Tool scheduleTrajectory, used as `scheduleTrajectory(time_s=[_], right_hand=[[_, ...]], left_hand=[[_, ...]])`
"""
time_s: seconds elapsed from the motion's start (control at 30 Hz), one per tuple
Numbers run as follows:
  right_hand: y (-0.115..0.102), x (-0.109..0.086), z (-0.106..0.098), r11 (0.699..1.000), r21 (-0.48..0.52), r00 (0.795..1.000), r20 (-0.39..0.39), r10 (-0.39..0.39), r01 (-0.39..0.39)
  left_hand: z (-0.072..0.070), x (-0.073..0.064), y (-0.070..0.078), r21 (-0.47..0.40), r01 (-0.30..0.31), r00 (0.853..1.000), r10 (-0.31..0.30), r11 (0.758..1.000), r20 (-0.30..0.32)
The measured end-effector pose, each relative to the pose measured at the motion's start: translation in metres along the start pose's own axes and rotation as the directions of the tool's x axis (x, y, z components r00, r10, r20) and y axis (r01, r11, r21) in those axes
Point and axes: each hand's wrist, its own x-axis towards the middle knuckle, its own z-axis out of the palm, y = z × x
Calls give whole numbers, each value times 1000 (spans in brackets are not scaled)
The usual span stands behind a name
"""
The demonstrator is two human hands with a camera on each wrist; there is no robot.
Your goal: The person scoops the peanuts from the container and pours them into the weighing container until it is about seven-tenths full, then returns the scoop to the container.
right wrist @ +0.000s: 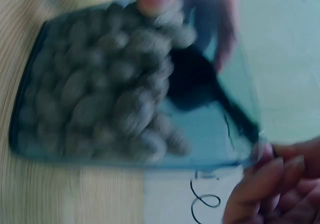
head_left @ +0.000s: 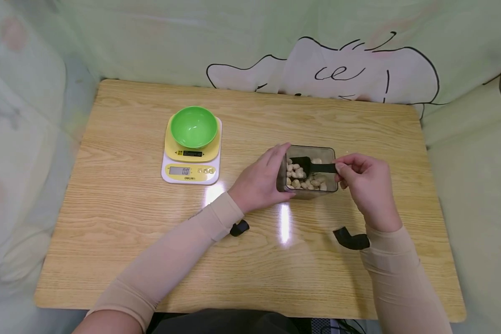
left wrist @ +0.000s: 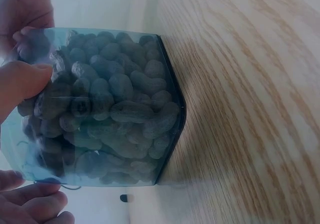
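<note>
A clear, smoke-tinted rectangular container point(head_left: 311, 195) of unshelled peanuts point(left wrist: 120, 89) stands on the table, right of its middle. My left hand point(head_left: 262, 183) grips its left side, thumb and fingers spread around the walls. With thumb and fingertips my right hand point(head_left: 366, 188) pinches the handle end of a black scoop point(head_left: 323, 168) at the container's right rim. In the right wrist view the scoop's bowl point(right wrist: 192, 79) sits inside, against the peanuts near the top of the heap.
A green bowl point(head_left: 194, 127) sits on a yellow and white kitchen scale point(head_left: 190, 172) at the table's left; its display reads 0.0. Black straps point(head_left: 352, 240) hang by both wrists. Pale printed curtains point(head_left: 250, 37) border the wooden table point(head_left: 250, 273).
</note>
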Motion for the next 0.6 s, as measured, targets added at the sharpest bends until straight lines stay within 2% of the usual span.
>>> scheduleTrajectory(time_s=[0.13, 0.17, 0.23, 0.37, 0.47, 0.6], right_hand=[[0, -6, 2, 985, -110, 990, -28, -138, 134], [-1, -6, 2, 982, -122, 988, -32, -149, 144], [-1, -5, 1, 988, -98, 992, -35, -120, 116], [0, -1, -2, 998, 65, 1000, -12, 27, -27], [2, -1, -6, 970, 219, 995, 18, 102, -104], [5, -2, -8, 916, 376, 990, 50, 134, -143]], left_hand=[[0, 0, 0, 1, -4, 1000, 4, 1000, 6], [0, 0, 0, 2, -2, 1000, 2, 1000, 6], [0, 0, 0, 5, 2, 1000, -2, 1000, 5], [0, 0, 0, -2, 3, 1000, -3, 1000, -4], [0, 0, 0, -7, -3, 1000, 3, 1000, -4], [1, -1, 0, -3, -13, 1000, 13, 1000, -12]])
